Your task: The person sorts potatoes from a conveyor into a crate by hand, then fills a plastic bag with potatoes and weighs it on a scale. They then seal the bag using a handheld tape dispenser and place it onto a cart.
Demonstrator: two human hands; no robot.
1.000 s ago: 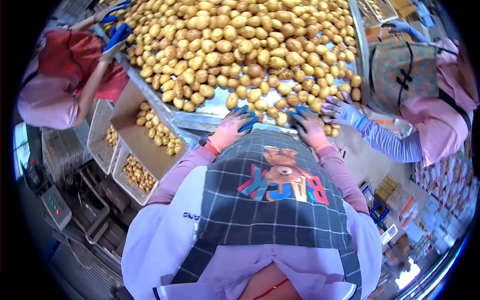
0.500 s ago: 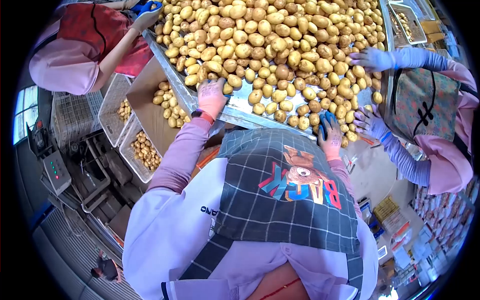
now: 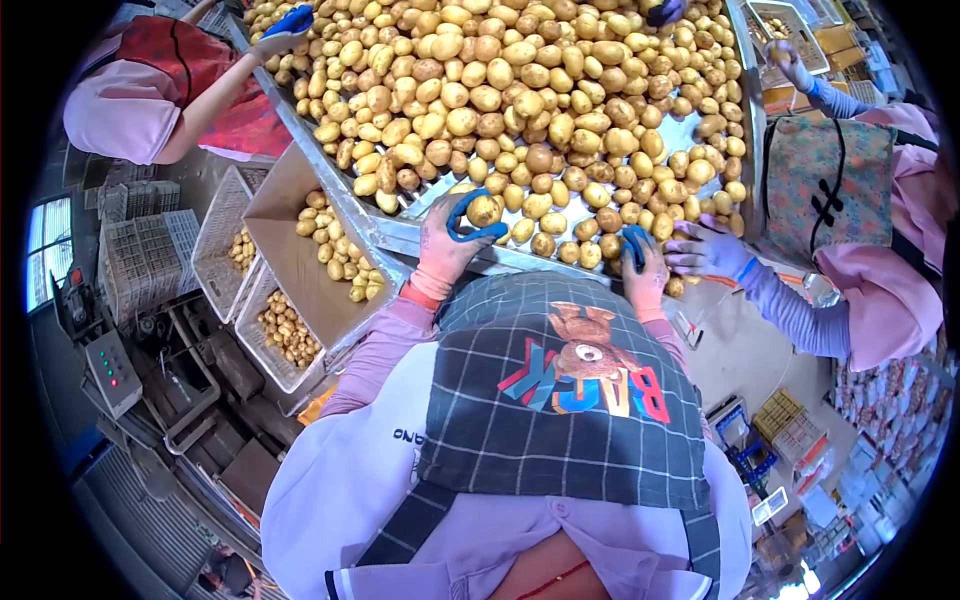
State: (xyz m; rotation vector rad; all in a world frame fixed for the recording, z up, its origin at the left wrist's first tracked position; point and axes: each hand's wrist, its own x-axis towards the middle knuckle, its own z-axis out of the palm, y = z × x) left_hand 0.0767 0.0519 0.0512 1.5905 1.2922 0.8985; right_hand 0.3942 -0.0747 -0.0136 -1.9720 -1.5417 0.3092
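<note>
My left hand [image 3: 447,243], in a pink glove with blue palm and fingertips, curls its thumb and fingers around a potato [image 3: 484,210] at the near edge of the metal sorting table [image 3: 400,236]. My right hand [image 3: 646,272], gloved alike, rests at the same edge farther right. Its fingers are parted and lean toward loose potatoes [image 3: 587,230], with no held potato visible. A large heap of potatoes [image 3: 500,75] covers the table beyond both hands.
A cardboard-lined bin [image 3: 290,250] and white crates [image 3: 245,325] with potatoes stand left. A co-worker's gloved hand [image 3: 705,248] is close to my right hand; that person's other hand [image 3: 785,58] holds a potato. Another co-worker's blue-gloved hand [image 3: 283,30] is upper left.
My left hand has moved right from the table's left corner and closed around a potato. The right co-worker's far hand has left the heap toward a crate. My view has shifted slightly.
</note>
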